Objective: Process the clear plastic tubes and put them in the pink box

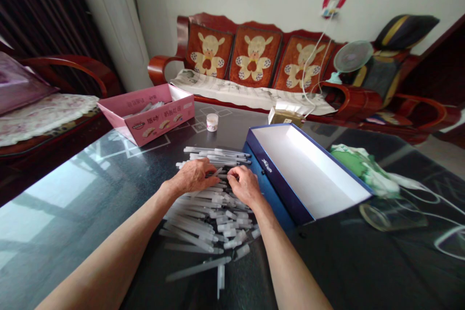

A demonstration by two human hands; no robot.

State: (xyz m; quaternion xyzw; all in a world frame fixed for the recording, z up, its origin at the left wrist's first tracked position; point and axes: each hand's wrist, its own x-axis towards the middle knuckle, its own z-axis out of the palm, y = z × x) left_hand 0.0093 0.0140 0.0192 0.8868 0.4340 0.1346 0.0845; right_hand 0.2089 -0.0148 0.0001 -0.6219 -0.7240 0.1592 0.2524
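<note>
My left hand (194, 176) is over the pile with its fingers closed on a translucent white pen barrel (218, 171), whose tip sticks out toward the right. Facing it, my right hand (244, 184) is pinched at the fingertips; whatever it grips is too small to make out. Under and in front of both hands lie many loose pen barrels (191, 225), with short translucent caps (227, 226) heaped to their right. Beyond the hands, several pens (218, 152) lie side by side in a row.
A pink box (160, 123) holding more white pieces stands at the back left. Near it is a small white tub (212, 122). On the right sit a blue box (301, 174) with a white inside, a green-and-white bag (359, 164), a glass jar (390, 213) and white cables.
</note>
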